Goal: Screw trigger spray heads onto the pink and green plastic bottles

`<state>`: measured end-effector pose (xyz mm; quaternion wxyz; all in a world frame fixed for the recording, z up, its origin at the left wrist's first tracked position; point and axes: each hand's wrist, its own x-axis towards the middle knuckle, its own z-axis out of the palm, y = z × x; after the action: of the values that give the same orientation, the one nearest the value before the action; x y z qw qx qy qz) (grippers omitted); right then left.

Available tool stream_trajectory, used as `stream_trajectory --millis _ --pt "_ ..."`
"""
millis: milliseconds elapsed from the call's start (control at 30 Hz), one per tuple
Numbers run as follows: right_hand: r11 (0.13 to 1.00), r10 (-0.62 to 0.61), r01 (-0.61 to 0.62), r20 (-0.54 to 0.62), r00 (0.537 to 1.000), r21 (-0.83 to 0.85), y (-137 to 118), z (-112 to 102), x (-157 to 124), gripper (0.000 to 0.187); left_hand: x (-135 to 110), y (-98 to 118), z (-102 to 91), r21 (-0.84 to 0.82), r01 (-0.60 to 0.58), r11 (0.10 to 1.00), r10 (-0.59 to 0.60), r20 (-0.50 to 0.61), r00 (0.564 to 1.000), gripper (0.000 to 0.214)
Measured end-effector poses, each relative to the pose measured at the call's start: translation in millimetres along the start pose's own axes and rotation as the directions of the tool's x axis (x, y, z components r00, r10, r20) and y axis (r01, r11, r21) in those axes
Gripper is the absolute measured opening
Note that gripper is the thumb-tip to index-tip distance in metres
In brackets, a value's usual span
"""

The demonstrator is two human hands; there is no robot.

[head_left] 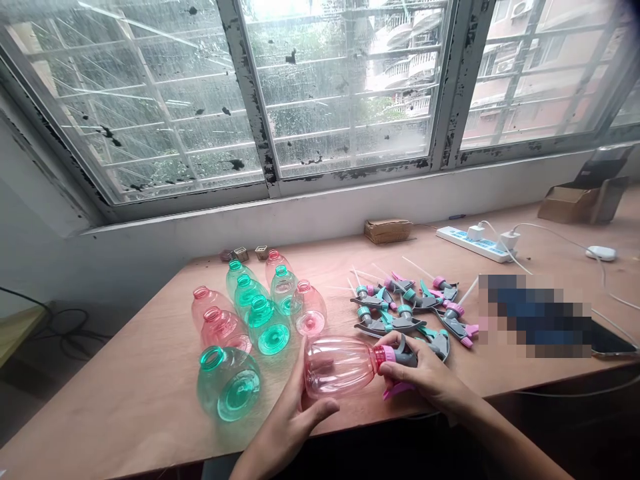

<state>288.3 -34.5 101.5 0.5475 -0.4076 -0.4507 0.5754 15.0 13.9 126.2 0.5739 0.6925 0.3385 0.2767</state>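
A clear pink spray bottle (337,367) lies sideways in the air near the table's front edge, its neck pointing right. My left hand (293,417) is closed around its base end, fingers behind and thumb below. At the neck, my right hand (425,373) grips a grey trigger sprayer head (406,359) with a pink collar and pink nozzle. The collar sits on the bottle's mouth; how tightly cannot be seen. To the left stand several open pink and green bottles, the nearest a green bottle (229,385). Beyond my right hand lies a pile of trigger sprayer heads (400,300).
On the wooden table (150,373) are a white power strip (475,244) with plugs and cables, a small cardboard box (387,231), an open carton (570,202), a white earbud case (601,253) and a blurred-out dark device (540,317). Windows line the back wall.
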Motion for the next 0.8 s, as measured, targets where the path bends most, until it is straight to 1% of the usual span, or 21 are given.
stream_trajectory --millis 133,200,267,300,400,467,567,633,700,800 --pt "1.000 0.000 0.000 0.003 1.000 0.009 1.4 -0.4 -0.4 0.039 -0.3 8.5 2.2 0.066 -0.037 0.997 0.038 -0.021 0.999 0.107" --pt "1.000 0.001 -0.001 0.014 1.000 0.008 1.9 -0.7 -0.3 0.039 -0.4 11.8 3.9 0.080 -0.071 0.994 0.074 -0.032 0.997 0.105" --pt "1.000 0.011 -0.011 0.013 1.000 -0.007 1.3 -0.6 -0.3 0.040 -0.7 13.2 5.0 0.072 -0.082 0.994 0.085 -0.035 0.996 0.102" --pt "1.000 0.016 -0.016 0.007 1.000 -0.013 0.7 -0.2 -0.3 0.041 -1.0 13.2 5.2 0.075 -0.081 0.994 0.083 -0.034 0.996 0.104" --pt "1.000 0.017 -0.017 -0.008 1.000 -0.003 -1.9 1.4 -1.0 0.043 -2.2 12.1 4.9 0.085 -0.049 0.995 0.052 -0.024 0.998 0.121" --pt "1.000 0.020 -0.020 -0.007 1.000 -0.001 -3.5 2.2 -1.8 0.043 -2.8 11.0 4.5 0.033 -0.031 0.999 0.032 -0.024 0.999 0.126" --pt "0.997 0.015 -0.016 -0.009 1.000 -0.070 -4.5 1.8 -2.7 0.043 -2.5 9.5 3.9 -0.062 -0.021 0.998 0.018 -0.040 0.999 0.118" --pt "0.993 0.000 -0.002 -0.021 1.000 -0.119 -4.2 0.8 -2.5 0.043 -1.4 9.0 3.8 -0.078 -0.026 0.997 0.023 -0.044 0.999 0.114" --pt "0.993 -0.006 0.003 -0.024 1.000 -0.117 -3.6 0.3 -1.9 0.042 -0.2 9.0 4.0 -0.042 -0.045 0.998 0.043 -0.046 0.998 0.112" --pt "0.999 0.006 -0.007 -0.007 1.000 -0.050 -2.7 1.2 -0.8 0.040 1.0 8.9 4.5 0.066 -0.111 0.992 0.115 -0.052 0.992 0.106"
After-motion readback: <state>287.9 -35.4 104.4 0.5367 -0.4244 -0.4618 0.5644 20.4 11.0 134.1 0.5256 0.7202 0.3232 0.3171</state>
